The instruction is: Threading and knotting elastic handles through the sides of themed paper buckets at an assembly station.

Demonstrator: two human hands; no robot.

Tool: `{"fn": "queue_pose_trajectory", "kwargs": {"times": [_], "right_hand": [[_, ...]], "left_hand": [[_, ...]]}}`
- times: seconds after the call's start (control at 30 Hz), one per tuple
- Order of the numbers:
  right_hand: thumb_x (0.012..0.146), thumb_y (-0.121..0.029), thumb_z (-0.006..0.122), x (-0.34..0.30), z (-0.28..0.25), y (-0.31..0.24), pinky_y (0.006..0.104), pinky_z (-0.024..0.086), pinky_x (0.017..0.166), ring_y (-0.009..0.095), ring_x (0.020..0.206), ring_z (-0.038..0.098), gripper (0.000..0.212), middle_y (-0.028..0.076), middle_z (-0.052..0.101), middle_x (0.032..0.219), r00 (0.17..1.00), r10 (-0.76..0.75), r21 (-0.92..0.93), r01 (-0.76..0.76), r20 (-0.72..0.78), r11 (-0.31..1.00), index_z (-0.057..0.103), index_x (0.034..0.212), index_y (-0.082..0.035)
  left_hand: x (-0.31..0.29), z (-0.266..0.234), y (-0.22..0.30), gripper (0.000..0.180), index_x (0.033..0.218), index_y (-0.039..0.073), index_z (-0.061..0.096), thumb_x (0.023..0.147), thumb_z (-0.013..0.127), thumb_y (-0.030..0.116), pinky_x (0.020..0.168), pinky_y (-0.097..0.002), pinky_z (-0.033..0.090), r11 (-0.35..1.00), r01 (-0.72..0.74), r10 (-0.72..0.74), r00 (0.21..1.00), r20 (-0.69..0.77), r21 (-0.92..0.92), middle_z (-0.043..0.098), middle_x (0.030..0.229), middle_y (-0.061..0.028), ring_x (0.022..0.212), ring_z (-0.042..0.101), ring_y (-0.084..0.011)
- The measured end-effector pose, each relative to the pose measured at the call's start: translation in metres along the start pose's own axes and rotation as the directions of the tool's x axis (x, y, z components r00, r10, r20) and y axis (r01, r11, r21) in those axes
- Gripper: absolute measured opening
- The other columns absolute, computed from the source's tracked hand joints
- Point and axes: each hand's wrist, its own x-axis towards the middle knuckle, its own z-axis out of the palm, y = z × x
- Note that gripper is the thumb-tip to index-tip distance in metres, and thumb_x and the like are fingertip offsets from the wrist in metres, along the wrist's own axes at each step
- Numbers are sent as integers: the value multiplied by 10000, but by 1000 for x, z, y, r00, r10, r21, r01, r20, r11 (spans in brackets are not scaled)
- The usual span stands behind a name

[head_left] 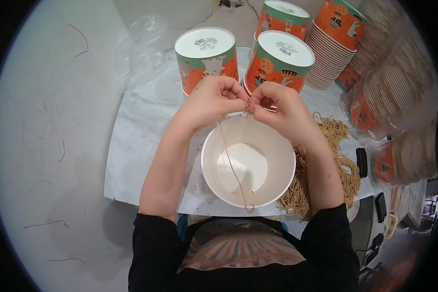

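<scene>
A white paper bucket (281, 160) stands upright right in front of me, its mouth facing up. A thin tan cord (232, 168) runs across its mouth, from the far rim down to a small loop at the near rim. Over the far rim, my left hand (218, 97) is closed in a pinch on the cord. Beside it, my right hand (283, 106) also pinches the cord, the fingertips of both hands almost touching. The exact spot between the fingers is partly hidden, so I cannot tell whether a knot is there.
To the right lies a pile of tan cords (343, 168), partly under my right forearm. Upturned orange-and-green paper buckets (205, 44) stand at the back. Tall bucket stacks (328, 53), some plastic-wrapped (394, 80), rise at the right. A black object (361, 162) sits by the table's right edge.
</scene>
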Motion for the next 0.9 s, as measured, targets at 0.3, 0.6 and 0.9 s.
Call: {"fn": "queue_pose_trajectory", "kwargs": {"times": [0.3, 0.6, 0.9], "right_hand": [[867, -93, 641, 5, -1, 11, 302, 490, 671, 157, 726, 606, 150, 101, 620, 822, 999, 19, 103, -21, 26, 994, 586, 895, 44], [967, -125, 588, 8, 3, 15, 338, 486, 718, 209, 794, 608, 153, 124, 592, 902, 999, -32, 65, 32, 8, 997, 562, 952, 25], [943, -103, 626, 9, 8, 18, 342, 500, 727, 222, 809, 627, 136, 127, 613, 919, 998, -62, 57, 63, -24, 996, 568, 979, 14]], "left_hand": [[2, -1, 2, 110, 889, 75, 619, 824, 707, 63, 517, -193, 360, 997, 39, -39, 999, 1, -60, 655, 737, 46, 646, 538, 2], [4, -2, -1, 137, 912, 35, 648, 842, 749, 95, 619, -204, 460, 999, -27, 26, 999, -32, -39, 688, 815, 6, 742, 610, -35], [6, -5, -4, 131, 908, 40, 654, 838, 764, 53, 561, -182, 423, 998, -33, 30, 998, -63, -45, 675, 790, 18, 670, 588, -23]]}}
